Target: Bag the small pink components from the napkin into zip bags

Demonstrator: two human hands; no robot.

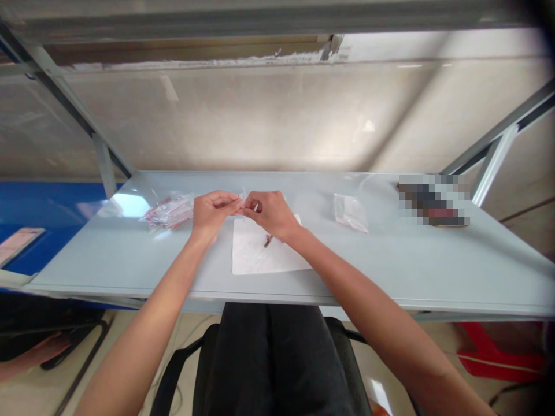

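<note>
Fingertips [237, 204] of both hands meet above the worktop [390, 260], left hand [211, 214] and right hand [271, 212] each clenched in a pinch on a small clear piece [243, 200], hard to make out, over a white paper sheet [255, 254], between a bundle of plastic bags [167, 211] and a clear bag [350, 212].

Glossy clear plastic on that bag [167, 211], matt white paper sheet [255, 254] alongside, smooth sheen across the surface [390, 266]!

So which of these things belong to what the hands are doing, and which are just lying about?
In use: left hand, right hand, small clear plastic piece pinched between them, white paper sheet, dark item.
Lying about: plastic bag bundle, clear bag, blurred object.
</note>
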